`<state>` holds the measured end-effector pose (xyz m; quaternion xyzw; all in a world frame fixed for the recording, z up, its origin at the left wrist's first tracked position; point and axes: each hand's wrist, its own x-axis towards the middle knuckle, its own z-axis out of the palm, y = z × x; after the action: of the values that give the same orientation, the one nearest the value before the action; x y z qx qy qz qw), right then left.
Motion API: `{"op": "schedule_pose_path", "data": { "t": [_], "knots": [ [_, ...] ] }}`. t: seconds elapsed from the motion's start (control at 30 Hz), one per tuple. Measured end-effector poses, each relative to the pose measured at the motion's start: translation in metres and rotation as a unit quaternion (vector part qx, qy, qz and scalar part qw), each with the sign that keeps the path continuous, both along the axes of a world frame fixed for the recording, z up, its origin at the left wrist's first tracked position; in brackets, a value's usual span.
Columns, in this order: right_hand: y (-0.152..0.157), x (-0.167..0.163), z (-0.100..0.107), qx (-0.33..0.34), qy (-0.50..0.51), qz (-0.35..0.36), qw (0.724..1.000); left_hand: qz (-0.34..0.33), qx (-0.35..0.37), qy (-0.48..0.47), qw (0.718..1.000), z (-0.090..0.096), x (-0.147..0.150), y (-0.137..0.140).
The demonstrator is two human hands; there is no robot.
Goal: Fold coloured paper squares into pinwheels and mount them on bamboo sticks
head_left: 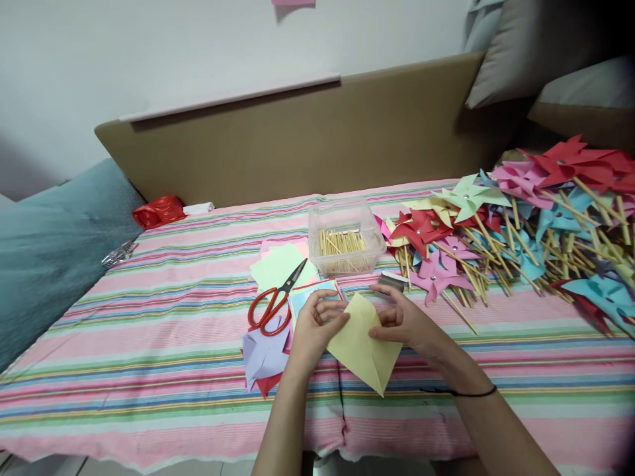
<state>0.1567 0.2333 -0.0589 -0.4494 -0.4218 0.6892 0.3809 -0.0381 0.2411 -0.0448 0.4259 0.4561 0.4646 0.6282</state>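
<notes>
Between my hands is a square of yellow paper (364,347) with crease lines, one corner pointing toward me. My left hand (321,320) pinches its left edge, and my right hand (397,317) grips the right side, thumb on top. Left of them, red-handled scissors (272,304) lie across the paper stacks. Under the scissors' handles rests a purple cut paper square (265,354) over red sheets. Pale green sheets (280,266) lie behind, and a light blue sheet (310,297) sits partly behind my left hand.
A clear plastic box (347,254) holds short wooden sticks. Finished paper pinwheels (439,274) on sticks pile up at the right. A small dark grey item (393,281) lies behind my right hand. Red plastic (159,211) and metal clips (119,254) lie far left on the striped cloth (173,344).
</notes>
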Motion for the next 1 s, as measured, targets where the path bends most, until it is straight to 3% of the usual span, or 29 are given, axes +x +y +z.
{"op": "schedule_pose_path", "data": {
  "t": [0.27,0.47,0.8,0.93,1.0],
  "knots": [
    [0.000,-0.002,-0.001,-0.001,-0.008,-0.017,1.000,-0.015,0.038,0.017,0.999,0.002,-0.003,-0.001],
    [0.000,-0.002,-0.001,-0.006,-0.009,-0.016,1.000,-0.051,0.008,0.027,0.998,0.006,0.000,-0.005],
    [-0.003,-0.002,0.000,-0.016,-0.001,0.024,1.000,-0.059,0.079,0.121,0.988,-0.001,-0.002,-0.003],
    [-0.002,-0.001,0.000,-0.020,-0.002,0.010,1.000,-0.098,0.139,0.132,0.977,0.006,-0.004,-0.005],
    [-0.001,0.000,-0.002,-0.017,-0.003,0.001,1.000,-0.119,0.132,0.122,0.976,0.011,-0.004,-0.006]
  ]
}}
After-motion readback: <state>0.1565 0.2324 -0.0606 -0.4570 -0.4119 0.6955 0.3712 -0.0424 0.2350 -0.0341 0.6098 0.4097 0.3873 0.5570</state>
